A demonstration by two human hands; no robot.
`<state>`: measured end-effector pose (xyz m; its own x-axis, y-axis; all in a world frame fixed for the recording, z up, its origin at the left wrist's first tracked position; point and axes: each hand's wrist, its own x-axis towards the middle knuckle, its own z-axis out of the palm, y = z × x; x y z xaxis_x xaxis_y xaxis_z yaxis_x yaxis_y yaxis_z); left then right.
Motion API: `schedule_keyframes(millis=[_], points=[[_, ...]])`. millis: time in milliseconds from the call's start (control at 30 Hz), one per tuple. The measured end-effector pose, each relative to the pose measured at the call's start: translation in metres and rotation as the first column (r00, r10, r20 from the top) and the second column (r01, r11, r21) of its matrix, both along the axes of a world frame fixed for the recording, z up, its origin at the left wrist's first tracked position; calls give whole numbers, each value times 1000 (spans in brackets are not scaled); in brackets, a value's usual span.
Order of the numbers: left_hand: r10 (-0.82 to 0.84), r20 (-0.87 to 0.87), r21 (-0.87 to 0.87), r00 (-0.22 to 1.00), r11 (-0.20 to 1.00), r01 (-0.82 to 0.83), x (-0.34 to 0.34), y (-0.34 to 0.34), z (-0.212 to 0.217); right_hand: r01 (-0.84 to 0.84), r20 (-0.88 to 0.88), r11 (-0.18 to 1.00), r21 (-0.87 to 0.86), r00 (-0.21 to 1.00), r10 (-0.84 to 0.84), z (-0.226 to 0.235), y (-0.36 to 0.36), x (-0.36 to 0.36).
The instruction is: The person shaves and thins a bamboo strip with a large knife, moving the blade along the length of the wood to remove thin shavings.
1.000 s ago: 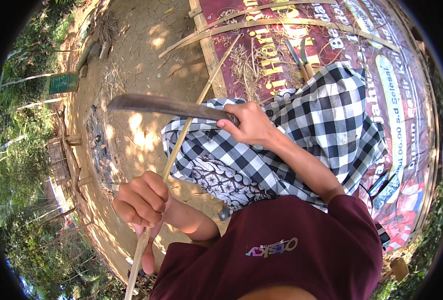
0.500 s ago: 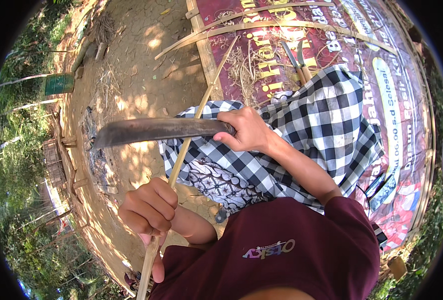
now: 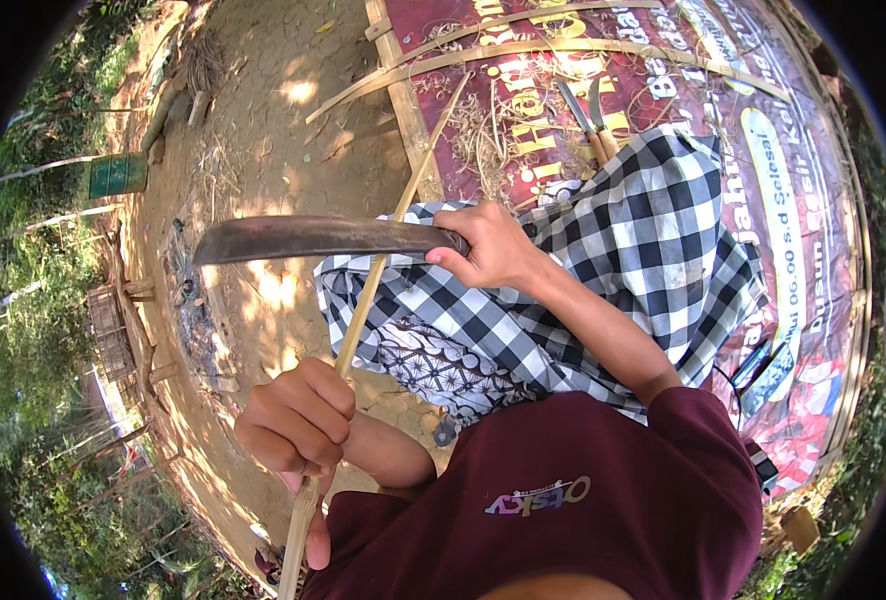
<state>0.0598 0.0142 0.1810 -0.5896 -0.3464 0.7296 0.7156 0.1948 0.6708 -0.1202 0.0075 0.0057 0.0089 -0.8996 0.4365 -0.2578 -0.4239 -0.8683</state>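
My left hand (image 3: 296, 418) is closed around a long, thin bamboo strip (image 3: 361, 310), which slants from the lower edge up and away to the right. In my right hand (image 3: 488, 245) is the handle of a machete (image 3: 313, 238), its broad dark blade pointing left. The blade crosses over the strip near the handle end, well beyond my left hand; whether the edge bites into the strip I cannot tell. A black-and-white checked cloth (image 3: 653, 215) covers my lap beneath the right arm. The strip's far end rests over a wooden edge beam (image 3: 400, 110).
Two knives (image 3: 598, 135) lie on a maroon printed banner (image 3: 563, 100) among curly bamboo shavings (image 3: 488, 130). Long bamboo strips (image 3: 563, 46) arch across the banner. Bare earth (image 3: 273, 130) lies left of the beam, with a green container (image 3: 118, 175) farther off.
The machete and my right hand have slid a little farther away along the strip. My left hand keeps its hold in nearly the same spot.
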Motion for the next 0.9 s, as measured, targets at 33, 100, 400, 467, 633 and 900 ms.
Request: schedule_keyframes(millis=[33, 100, 400, 467, 633, 900], points=[[-10, 2, -3, 1000, 1000, 10, 0, -2, 1, 2, -5, 998, -68, 1000, -2, -4, -2, 1], [-21, -15, 11, 1000, 1000, 21, 1, -5, 2, 111, -39, 992, -50, 993, -113, -32, -12, -4], [30, -60, 55, 998, 998, -27, 4, -3, -3, 144, -40, 951, 274, 990, -138, -31, -22, -9], [33, -100, 80, 994, 996, -24, 3, -4, -5, 73, -80, 991, 110, 995, -64, -19, -18, -5], [48, -100, 96, 994, 995, -39, 8, -6, -4, 257, -26, 893, 370, 964, -266, -65, -39, -13], [-36, -72, 26, 997, 999, 38, 11, -5, -6, 170, -5, 960, 224, 985, -173, -44, -32, -6]])
